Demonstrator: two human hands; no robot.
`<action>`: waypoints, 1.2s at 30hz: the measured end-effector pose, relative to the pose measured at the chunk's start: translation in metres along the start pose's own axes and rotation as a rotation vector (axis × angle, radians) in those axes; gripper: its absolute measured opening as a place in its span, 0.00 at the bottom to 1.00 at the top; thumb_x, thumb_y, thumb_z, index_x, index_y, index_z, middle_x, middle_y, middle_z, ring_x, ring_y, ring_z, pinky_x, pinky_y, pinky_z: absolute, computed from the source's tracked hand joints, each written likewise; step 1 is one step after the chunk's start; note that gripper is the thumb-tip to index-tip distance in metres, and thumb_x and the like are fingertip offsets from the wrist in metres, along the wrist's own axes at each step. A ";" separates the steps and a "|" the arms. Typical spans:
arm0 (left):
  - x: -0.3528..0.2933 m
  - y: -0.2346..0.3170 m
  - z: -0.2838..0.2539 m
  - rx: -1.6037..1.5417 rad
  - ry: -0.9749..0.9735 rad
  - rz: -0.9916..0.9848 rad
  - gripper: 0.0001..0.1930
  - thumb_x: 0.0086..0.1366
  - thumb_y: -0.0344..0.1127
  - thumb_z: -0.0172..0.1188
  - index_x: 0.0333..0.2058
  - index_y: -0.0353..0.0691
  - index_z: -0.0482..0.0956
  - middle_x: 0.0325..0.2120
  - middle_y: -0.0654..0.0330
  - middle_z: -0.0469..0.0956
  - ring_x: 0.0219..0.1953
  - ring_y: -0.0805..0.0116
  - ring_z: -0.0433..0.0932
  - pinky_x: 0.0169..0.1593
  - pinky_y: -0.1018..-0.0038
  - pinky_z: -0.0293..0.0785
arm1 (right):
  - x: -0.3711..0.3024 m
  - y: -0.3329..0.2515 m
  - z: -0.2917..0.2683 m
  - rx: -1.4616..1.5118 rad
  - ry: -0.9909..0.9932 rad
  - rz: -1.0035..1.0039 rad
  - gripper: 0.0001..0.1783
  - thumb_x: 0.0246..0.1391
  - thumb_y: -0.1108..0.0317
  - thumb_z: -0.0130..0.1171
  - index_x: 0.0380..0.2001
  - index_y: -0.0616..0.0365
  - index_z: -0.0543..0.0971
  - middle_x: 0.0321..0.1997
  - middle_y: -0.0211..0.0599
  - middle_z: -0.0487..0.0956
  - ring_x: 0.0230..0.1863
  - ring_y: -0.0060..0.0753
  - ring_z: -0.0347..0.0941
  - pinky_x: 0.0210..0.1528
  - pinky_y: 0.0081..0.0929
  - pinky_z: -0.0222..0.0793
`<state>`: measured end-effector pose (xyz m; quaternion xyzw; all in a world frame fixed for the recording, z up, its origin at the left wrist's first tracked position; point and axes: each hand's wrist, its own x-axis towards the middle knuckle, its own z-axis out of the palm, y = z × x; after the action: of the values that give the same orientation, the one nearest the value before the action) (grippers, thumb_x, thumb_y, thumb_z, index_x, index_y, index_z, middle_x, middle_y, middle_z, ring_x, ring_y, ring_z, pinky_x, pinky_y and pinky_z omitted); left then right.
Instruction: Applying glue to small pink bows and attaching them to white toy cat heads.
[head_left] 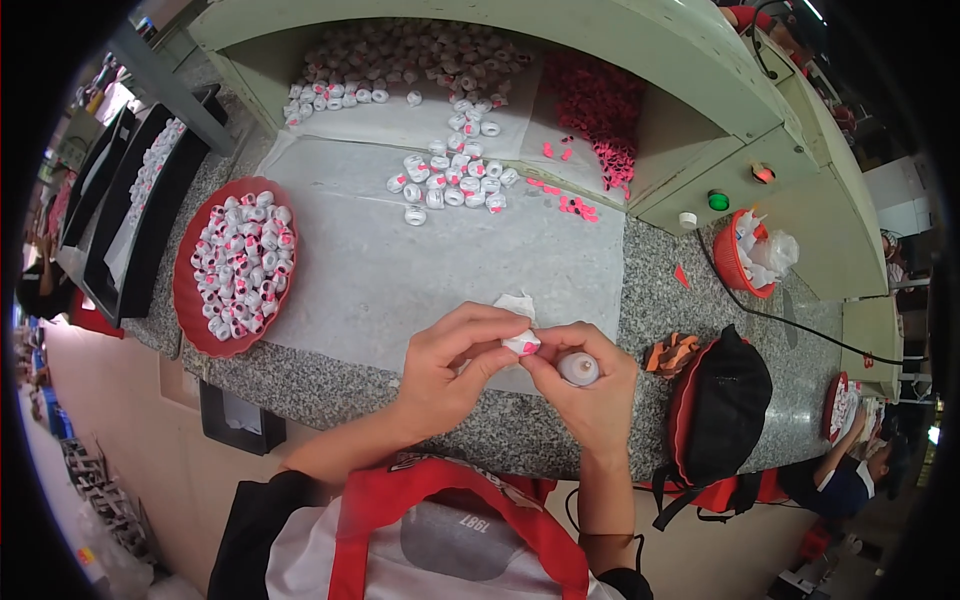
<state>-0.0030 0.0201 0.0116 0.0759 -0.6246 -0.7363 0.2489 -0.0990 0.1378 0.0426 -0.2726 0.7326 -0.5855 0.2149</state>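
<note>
Sitting pinched between both hands (pixel 440 370) (pixel 604 402): one white-and-pink piece (pixel 522 344).

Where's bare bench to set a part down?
Widest: white sheet, between red tray, loose white pieces and left hand. Smaller: granite, between sheet and red scrap. Crowded: tray and shelf, both heaped with pieces.

Apron (pixel 310 552): I see a short number — on its grey patch (pixel 450 552).
Right-hand panel (pixel 868 328): red mark (pixel 868 361) — illegible from here.
</note>
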 end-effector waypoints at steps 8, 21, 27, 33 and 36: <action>0.012 -0.020 0.012 -0.307 0.192 -0.408 0.11 0.57 0.23 0.51 0.40 0.32 0.72 0.30 0.57 0.75 0.33 0.73 0.75 0.40 0.78 0.72 | 0.014 0.025 -0.003 0.160 0.086 0.091 0.11 0.34 0.80 0.64 0.26 0.62 0.76 0.27 0.30 0.74 0.28 0.16 0.69 0.26 0.13 0.63; -0.007 0.001 -0.006 -0.222 -0.022 -0.120 0.14 0.49 0.15 0.56 0.37 0.28 0.69 0.30 0.54 0.70 0.34 0.66 0.76 0.37 0.76 0.75 | 0.004 0.037 0.006 0.573 -0.180 -0.100 0.09 0.37 0.81 0.60 0.27 0.66 0.75 0.31 0.45 0.73 0.23 0.25 0.70 0.21 0.16 0.67; -0.017 0.004 -0.028 -0.237 0.029 -0.116 0.12 0.50 0.16 0.56 0.36 0.28 0.70 0.29 0.54 0.71 0.32 0.65 0.77 0.35 0.76 0.75 | 0.006 0.033 0.027 0.591 -0.268 -0.044 0.10 0.38 0.81 0.61 0.29 0.65 0.76 0.33 0.41 0.74 0.25 0.22 0.70 0.23 0.15 0.67; -0.019 0.012 -0.055 -0.178 0.100 -0.220 0.13 0.51 0.17 0.56 0.37 0.29 0.70 0.26 0.57 0.73 0.30 0.70 0.76 0.33 0.79 0.74 | 0.007 0.032 0.056 0.642 -0.217 0.124 0.10 0.40 0.80 0.60 0.30 0.65 0.75 0.33 0.42 0.74 0.24 0.23 0.70 0.22 0.16 0.66; -0.020 0.016 -0.065 -0.150 0.083 -0.250 0.11 0.51 0.19 0.57 0.36 0.29 0.71 0.26 0.57 0.75 0.30 0.72 0.76 0.32 0.79 0.74 | 0.011 0.034 0.067 0.604 -0.267 0.023 0.09 0.41 0.81 0.59 0.30 0.65 0.75 0.33 0.41 0.74 0.24 0.23 0.70 0.22 0.15 0.66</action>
<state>0.0465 -0.0294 0.0088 0.1648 -0.5425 -0.8025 0.1858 -0.0705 0.0866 -0.0049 -0.2627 0.4943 -0.7330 0.3865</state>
